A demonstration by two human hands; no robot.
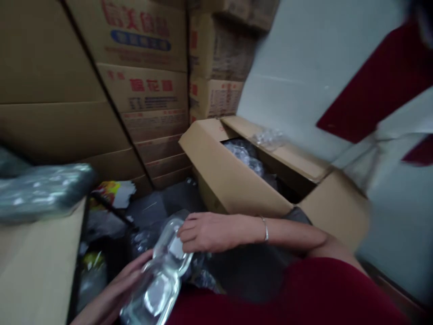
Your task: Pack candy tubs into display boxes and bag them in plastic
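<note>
A clear plastic clamshell container [162,291], opened out flat into two hollow halves, lies between my hands low in the view. My left hand [133,273] is closed along its left edge, with most of the fingers hidden behind the plastic. Curled fingers of my right hand [211,232] grip the far half at its upper right rim. A thin bracelet circles the right wrist. Just beyond that hand stands an open cardboard box [233,169] holding crumpled clear plastic.
Stacked cardboard cartons [152,90] fill the back and left. A wrapped plastic bundle [43,192] lies on a cardboard surface [37,262] at left. Bags and loose plastic clutter the dark floor. A pale wall [297,76] rises at right, near a blurred dark red shape.
</note>
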